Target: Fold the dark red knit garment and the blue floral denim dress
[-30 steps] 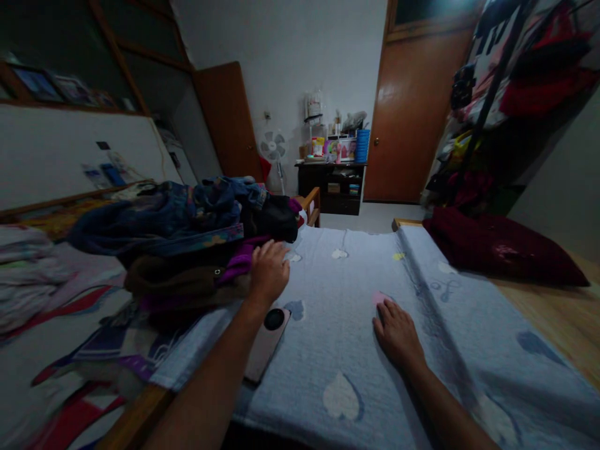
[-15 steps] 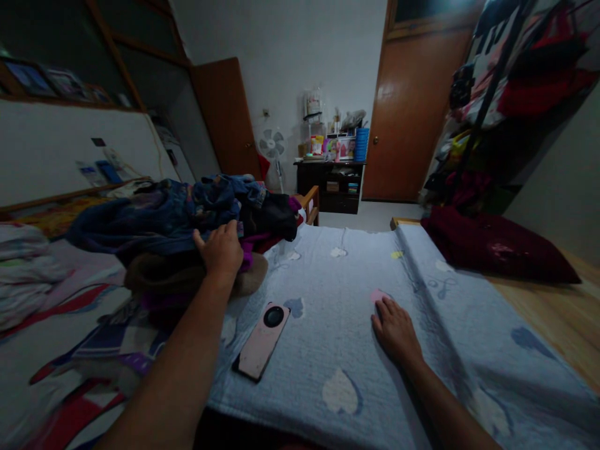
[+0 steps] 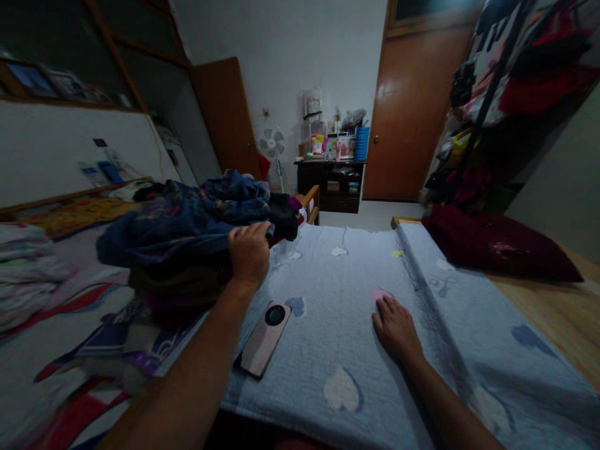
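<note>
My left hand [image 3: 250, 255] is closed on the right end of a blue denim garment [image 3: 164, 231], which lies on top of a pile of dark clothes. My right hand [image 3: 397, 326] rests flat on the light blue quilted cover [image 3: 337, 337], its fingers loosely spread beside a small pink patch. Between the hands, nearer the left arm, a pink phone [image 3: 265, 340] lies on the cover with its round camera facing up.
A dark red cushion [image 3: 497, 245] lies at the right on a wooden surface [image 3: 539, 300]. Patterned bedding [image 3: 112, 350] spreads at the left. Behind stand a fan [image 3: 272, 145], a black cabinet [image 3: 328, 187] and a rack with hanging bags [image 3: 539, 94].
My left hand has moved right and closed on the denim, which has shifted right with it over the pile. My right hand has stayed in place.
</note>
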{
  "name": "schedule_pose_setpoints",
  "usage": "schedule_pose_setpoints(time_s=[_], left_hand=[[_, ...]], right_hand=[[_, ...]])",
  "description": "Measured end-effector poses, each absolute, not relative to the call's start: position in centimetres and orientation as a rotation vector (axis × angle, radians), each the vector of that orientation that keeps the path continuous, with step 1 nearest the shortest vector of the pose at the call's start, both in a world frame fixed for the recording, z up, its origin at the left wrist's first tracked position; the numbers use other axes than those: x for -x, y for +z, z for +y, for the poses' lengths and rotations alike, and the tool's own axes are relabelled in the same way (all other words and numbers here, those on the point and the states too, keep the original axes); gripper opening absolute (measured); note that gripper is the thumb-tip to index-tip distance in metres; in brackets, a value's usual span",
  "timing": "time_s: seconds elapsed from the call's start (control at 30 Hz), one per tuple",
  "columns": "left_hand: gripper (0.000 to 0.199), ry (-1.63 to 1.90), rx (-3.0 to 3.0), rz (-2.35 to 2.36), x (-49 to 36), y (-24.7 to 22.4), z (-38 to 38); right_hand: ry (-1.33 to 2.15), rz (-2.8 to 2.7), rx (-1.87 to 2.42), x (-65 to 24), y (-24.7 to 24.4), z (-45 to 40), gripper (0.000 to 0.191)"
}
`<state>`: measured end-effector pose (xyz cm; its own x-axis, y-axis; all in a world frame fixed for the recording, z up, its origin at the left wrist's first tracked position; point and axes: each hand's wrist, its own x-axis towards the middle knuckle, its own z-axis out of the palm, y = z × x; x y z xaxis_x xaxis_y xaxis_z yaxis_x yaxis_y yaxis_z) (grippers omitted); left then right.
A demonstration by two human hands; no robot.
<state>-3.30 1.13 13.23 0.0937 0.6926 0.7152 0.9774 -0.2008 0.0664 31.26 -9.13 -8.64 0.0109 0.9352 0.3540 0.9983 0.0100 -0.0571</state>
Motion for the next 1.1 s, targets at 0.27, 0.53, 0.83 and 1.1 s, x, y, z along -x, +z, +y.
schedule_pose_setpoints(time_s=[0.27, 0.53, 0.83, 1.1], left_hand=[[0.031, -0.732, 2.411, -1.420, -5.0, 8.8, -2.3], [0.026, -0.689, 2.671, -1.352, -10.6, 3.4, -4.3], [0.026, -0.405, 2.889, -1.329, -10.5, -0.6, -5.6], [0.077, -0.263, 2.567, -1.551, -4.1, 0.5, -7.6]], right_hand=[[-0.282, -1.982, 2.017, -31.1, -8.3, -9.3, 0.039], [-0.251, -1.969, 2.050, -31.0, -8.1, -9.3, 0.039], [-0.223, -1.953, 2.030, -31.1, -8.2, -9.2, 0.039], [-0.217, -1.970, 2.025, -31.1, -7.8, -9.4, 0.039]])
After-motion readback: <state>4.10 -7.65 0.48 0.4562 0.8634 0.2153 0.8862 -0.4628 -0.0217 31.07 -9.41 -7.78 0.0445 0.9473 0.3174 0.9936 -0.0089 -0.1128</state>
